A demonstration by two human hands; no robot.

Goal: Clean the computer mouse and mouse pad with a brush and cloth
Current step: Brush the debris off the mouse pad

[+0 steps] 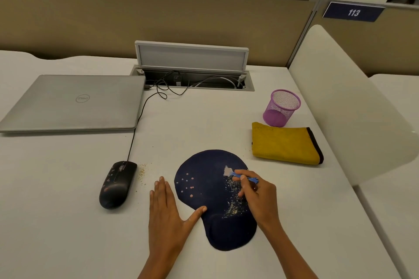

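A dark blue mouse pad (204, 176) with a wrist rest lies on the white desk, strewn with pale crumbs on its right half and small pink dots on its left. My right hand (258, 195) pinches a small blue brush (240, 175), its white bristles touching the pad's upper right. My left hand (167, 213) lies flat on the desk, fingers straight, thumb pressing the pad's left edge. A black wired mouse (116, 184) sits to the left, with crumbs (142, 173) beside it. A folded yellow cloth (286, 144) lies at the right.
A shut silver laptop (72, 103) lies at the back left, the mouse cable running to it. A purple mesh cup (281, 107) stands behind the cloth. An open cable hatch (192, 75) sits at the desk's back; a white divider (340, 97) bounds the right side.
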